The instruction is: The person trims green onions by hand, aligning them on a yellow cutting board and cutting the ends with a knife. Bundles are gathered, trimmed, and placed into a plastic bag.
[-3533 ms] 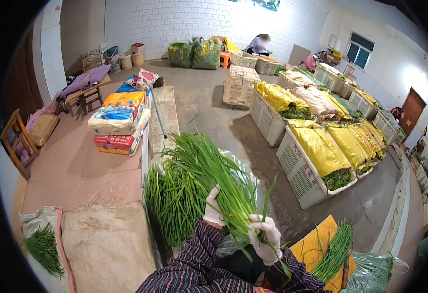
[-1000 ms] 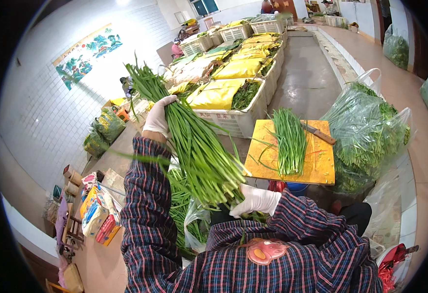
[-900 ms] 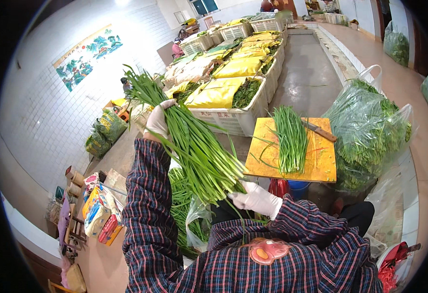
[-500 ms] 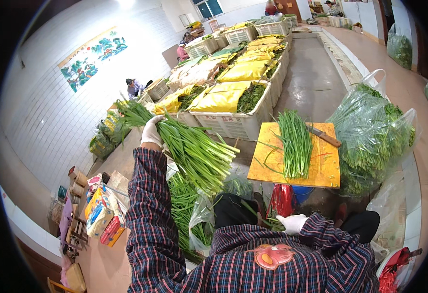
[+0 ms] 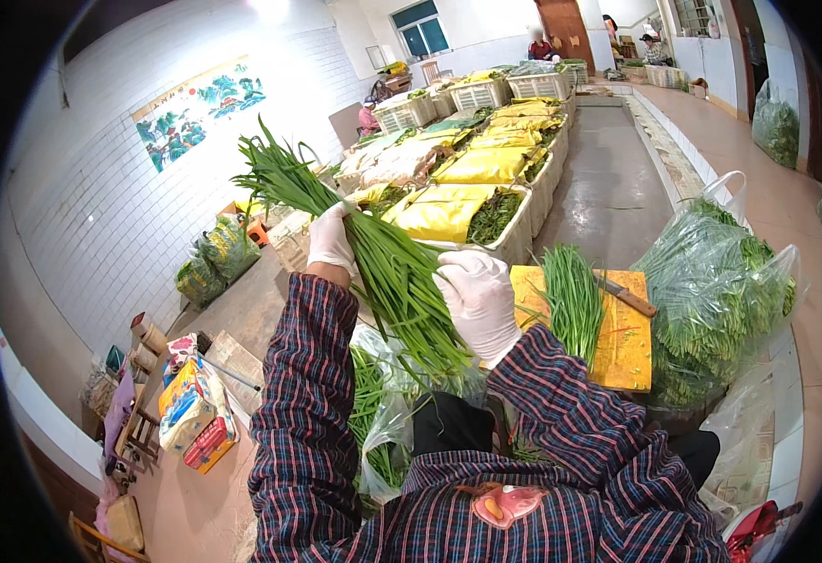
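Both my hands wear white gloves. My left hand point(image 5: 332, 239) is closed round the upper part of a bunch of garlic chives point(image 5: 399, 293), lifted over my lap. The bunch slants, its leafy tips at the upper left and its stem ends low, near my right hand. With fingers curled, my right hand point(image 5: 476, 302) grips at the right edge of the bunch; its fingertips are partly hidden. A second heap of garlic chives point(image 5: 575, 298) lies on the yellow cutting board point(image 5: 622, 361), beside a wooden-handled knife point(image 5: 629, 295).
Below the bunch, a plastic bag point(image 5: 387, 436) holds more chives. At the right stands a big clear bag point(image 5: 711, 291) of greens. White crates point(image 5: 516, 239) with yellow covers point(image 5: 444, 214) fill the middle distance. Several people sit far back. Packages point(image 5: 190, 403) lie at the left.
My right hand has risen from my lap to the right edge of the bunch. My left hand has shifted right with the chives, which now hang more steeply.
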